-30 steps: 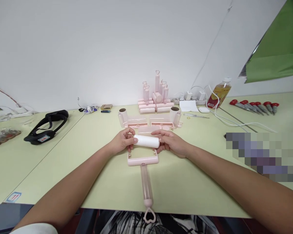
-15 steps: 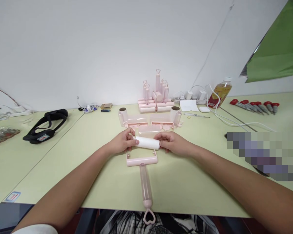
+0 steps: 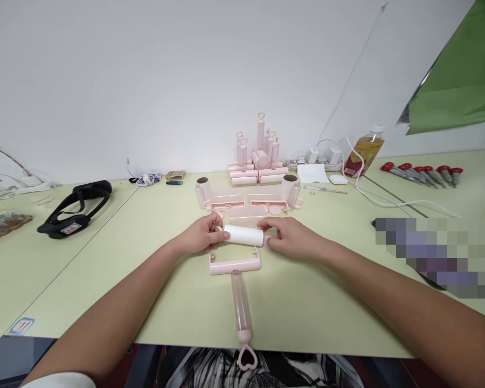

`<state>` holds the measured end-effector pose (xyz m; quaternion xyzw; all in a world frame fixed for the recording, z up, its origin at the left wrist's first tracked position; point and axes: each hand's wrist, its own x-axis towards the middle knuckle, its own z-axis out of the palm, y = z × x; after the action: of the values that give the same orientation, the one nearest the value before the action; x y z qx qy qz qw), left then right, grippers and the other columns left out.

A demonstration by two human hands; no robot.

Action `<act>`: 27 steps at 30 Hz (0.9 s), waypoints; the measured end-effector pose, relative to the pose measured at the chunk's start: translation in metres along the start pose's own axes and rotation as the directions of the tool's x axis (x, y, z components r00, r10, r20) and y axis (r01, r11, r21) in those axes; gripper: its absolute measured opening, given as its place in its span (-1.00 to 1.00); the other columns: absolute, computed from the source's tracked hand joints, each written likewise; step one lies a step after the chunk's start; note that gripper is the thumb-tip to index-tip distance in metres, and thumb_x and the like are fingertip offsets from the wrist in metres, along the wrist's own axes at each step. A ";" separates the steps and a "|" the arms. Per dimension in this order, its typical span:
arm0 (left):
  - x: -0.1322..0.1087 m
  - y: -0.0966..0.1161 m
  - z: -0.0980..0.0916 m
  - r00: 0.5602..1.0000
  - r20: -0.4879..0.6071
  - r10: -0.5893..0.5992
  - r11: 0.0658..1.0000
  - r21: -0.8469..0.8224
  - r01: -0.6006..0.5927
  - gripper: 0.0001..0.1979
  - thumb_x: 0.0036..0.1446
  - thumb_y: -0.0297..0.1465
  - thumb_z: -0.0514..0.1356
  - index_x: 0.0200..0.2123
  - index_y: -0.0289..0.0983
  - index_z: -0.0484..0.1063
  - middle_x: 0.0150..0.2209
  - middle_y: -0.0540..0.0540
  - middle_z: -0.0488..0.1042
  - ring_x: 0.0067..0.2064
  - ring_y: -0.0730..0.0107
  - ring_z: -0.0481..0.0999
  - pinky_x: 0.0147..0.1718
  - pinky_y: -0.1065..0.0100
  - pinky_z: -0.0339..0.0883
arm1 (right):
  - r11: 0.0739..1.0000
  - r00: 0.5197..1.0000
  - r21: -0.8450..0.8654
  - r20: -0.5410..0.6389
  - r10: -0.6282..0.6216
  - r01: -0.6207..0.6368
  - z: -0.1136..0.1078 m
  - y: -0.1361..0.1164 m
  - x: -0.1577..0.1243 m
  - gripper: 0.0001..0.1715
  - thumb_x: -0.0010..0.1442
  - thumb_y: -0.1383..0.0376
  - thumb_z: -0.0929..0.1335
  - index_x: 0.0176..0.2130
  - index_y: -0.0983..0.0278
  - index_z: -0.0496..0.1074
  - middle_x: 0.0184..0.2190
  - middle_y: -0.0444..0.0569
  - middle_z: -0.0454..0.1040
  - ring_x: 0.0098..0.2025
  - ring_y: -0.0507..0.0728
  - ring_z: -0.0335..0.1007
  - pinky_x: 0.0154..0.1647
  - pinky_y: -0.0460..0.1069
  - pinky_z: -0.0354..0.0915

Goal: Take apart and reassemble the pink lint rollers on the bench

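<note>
A white sticky-paper roll point(image 3: 244, 235) lies almost level above the table, its left end between the thumb and fingers of my left hand point(image 3: 202, 235). Some pale pink shows at that end, partly behind my fingers. My right hand point(image 3: 293, 237) pinches a small pink end cap point(image 3: 267, 241) beside the roll's right end. Just nearer to me is a pink lint roller frame point(image 3: 235, 266), its two short arms pointing away. Its clear pink handle point(image 3: 241, 302) ends in a heart-shaped loop that reaches past the table edge.
Behind my hands lie clear pink covers point(image 3: 248, 216) and pink trays, flanked by upright white rolls point(image 3: 289, 186). Lint rollers point(image 3: 244, 178) are stacked against the wall. A black headset strap point(image 3: 76, 210) is left; a drink bottle point(image 3: 364, 153), cables and red-handled tools point(image 3: 424, 173) are right.
My right hand has shifted slightly back from the roll's right end, and the pink end cap in its fingers now shows. My left hand keeps its hold on the roll.
</note>
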<state>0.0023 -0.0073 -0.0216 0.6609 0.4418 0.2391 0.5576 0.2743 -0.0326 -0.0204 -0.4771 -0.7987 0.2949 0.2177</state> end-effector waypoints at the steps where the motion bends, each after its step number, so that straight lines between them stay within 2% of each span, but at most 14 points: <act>1: 0.000 -0.001 0.000 1.000 0.002 0.001 1.000 -0.005 -0.001 -0.60 -0.04 -0.19 0.34 -0.37 -0.24 0.17 -0.56 0.14 0.27 -0.60 0.58 0.32 -0.73 0.56 0.09 | 1.000 1.000 -0.017 0.001 -0.020 0.020 0.000 -0.001 -0.001 -0.57 0.06 0.35 0.31 -0.04 0.18 0.45 -0.16 -0.06 0.52 -0.39 0.07 0.33 -0.40 -0.06 0.16; 3: 0.001 -0.002 -0.001 1.000 0.009 -0.010 1.000 -0.004 0.010 -0.60 -0.04 -0.20 0.35 -0.37 -0.24 0.18 -0.56 0.13 0.28 -0.61 0.59 0.31 -0.73 0.57 0.08 | 0.997 0.997 -0.037 0.018 -0.074 0.074 0.000 -0.004 -0.001 -0.54 0.06 0.38 0.30 -0.02 0.18 0.44 -0.15 -0.06 0.53 -0.32 0.10 0.37 -0.35 -0.06 0.18; 7: 0.001 -0.001 -0.002 0.999 0.003 -0.042 0.999 0.018 0.042 -0.61 -0.06 -0.20 0.36 -0.40 -0.26 0.20 -0.56 0.09 0.34 -0.59 0.58 0.32 -0.72 0.55 0.13 | 0.990 0.991 -0.049 0.013 -0.133 0.133 0.006 -0.004 0.002 -0.65 0.15 0.38 0.25 -0.12 0.17 0.50 -0.23 -0.11 0.55 -0.27 0.10 0.41 -0.31 -0.06 0.20; 10: 0.000 0.002 -0.003 0.998 -0.004 -0.055 0.998 0.032 0.055 -0.60 -0.07 -0.19 0.36 -0.42 -0.26 0.20 -0.55 0.06 0.38 -0.57 0.56 0.34 -0.70 0.53 0.19 | 0.990 0.988 -0.071 -0.079 -0.131 0.125 0.012 -0.003 0.005 -0.66 0.19 0.39 0.21 -0.20 0.19 0.52 -0.31 -0.11 0.57 -0.32 0.09 0.42 -0.34 -0.06 0.21; 12: 0.000 0.003 -0.003 0.998 -0.004 -0.056 0.997 0.056 0.056 -0.61 -0.06 -0.18 0.35 -0.43 -0.27 0.22 -0.54 0.04 0.40 -0.56 0.55 0.35 -0.68 0.51 0.21 | 0.988 0.972 -0.087 -0.190 -0.141 0.126 0.014 -0.003 0.005 -0.66 0.18 0.41 0.20 -0.21 0.22 0.52 -0.33 -0.09 0.57 -0.34 0.09 0.43 -0.35 -0.06 0.22; 14: -0.001 0.004 -0.004 0.999 0.000 -0.045 0.995 0.084 0.045 -0.63 -0.05 -0.17 0.34 -0.44 -0.29 0.26 -0.51 0.00 0.43 -0.53 0.53 0.37 -0.65 0.49 0.24 | 0.985 0.932 -0.098 -0.322 -0.169 0.144 0.012 -0.004 0.004 -0.67 0.17 0.41 0.21 -0.22 0.24 0.51 -0.34 -0.07 0.57 -0.34 0.10 0.44 -0.35 -0.06 0.23; 17: -0.001 0.002 -0.005 0.999 0.009 -0.050 0.994 0.100 0.049 -0.63 -0.07 -0.15 0.34 -0.42 -0.30 0.32 -0.40 -0.06 0.48 -0.47 0.50 0.40 -0.60 0.46 0.28 | 0.983 0.826 -0.061 -0.535 -0.176 0.170 0.000 -0.005 0.002 -0.74 0.15 0.37 0.25 -0.26 0.25 0.51 -0.39 -0.07 0.53 -0.37 0.10 0.42 -0.37 -0.07 0.24; 20: -0.001 0.000 -0.005 0.997 0.007 -0.076 0.991 0.110 0.075 -0.63 -0.10 -0.16 0.36 -0.41 -0.31 0.36 -0.35 -0.08 0.48 -0.44 0.49 0.39 -0.57 0.45 0.27 | 0.989 0.707 0.069 -0.706 -0.044 0.130 -0.017 -0.006 0.001 -0.82 0.11 0.31 0.29 -0.34 0.27 0.49 -0.55 -0.13 0.42 -0.51 0.04 0.28 -0.49 -0.08 0.17; 22: 0.000 -0.002 -0.005 0.998 0.012 -0.068 0.990 0.128 0.065 -0.64 -0.11 -0.17 0.36 -0.41 -0.31 0.38 -0.37 -0.07 0.46 -0.45 0.50 0.37 -0.56 0.45 0.24 | 0.988 0.655 0.126 -0.755 0.038 0.088 -0.028 -0.006 0.002 -0.85 0.08 0.28 0.32 -0.39 0.27 0.49 -0.64 -0.19 0.29 -0.58 0.01 0.15 -0.54 -0.09 0.10; 24: 0.000 -0.003 -0.004 0.999 0.022 -0.026 0.987 0.162 0.022 -0.66 -0.10 -0.17 0.36 -0.43 -0.31 0.39 -0.42 -0.03 0.43 -0.46 0.51 0.34 -0.53 0.45 0.21 | 0.989 0.648 0.142 -0.757 0.084 0.037 -0.034 -0.005 0.003 -0.88 0.03 0.29 0.35 -0.41 0.27 0.49 -0.69 -0.23 0.20 -0.60 -0.01 0.07 -0.54 -0.08 0.07; 27: 0.001 -0.005 -0.002 0.999 0.025 0.036 0.972 0.232 -0.041 -0.67 -0.10 -0.17 0.35 -0.47 -0.31 0.41 -0.48 0.02 0.37 -0.46 0.52 0.31 -0.49 0.45 0.18 | 0.989 0.680 0.143 -0.722 0.129 -0.037 -0.035 -0.002 0.006 -0.92 -0.02 0.30 0.36 -0.44 0.27 0.47 -0.70 -0.25 0.15 -0.60 -0.02 0.04 -0.54 -0.08 0.04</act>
<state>-0.0009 -0.0056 -0.0254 0.7324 0.4480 0.1900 0.4763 0.2921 -0.0185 0.0073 -0.5772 -0.6051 0.1365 0.5311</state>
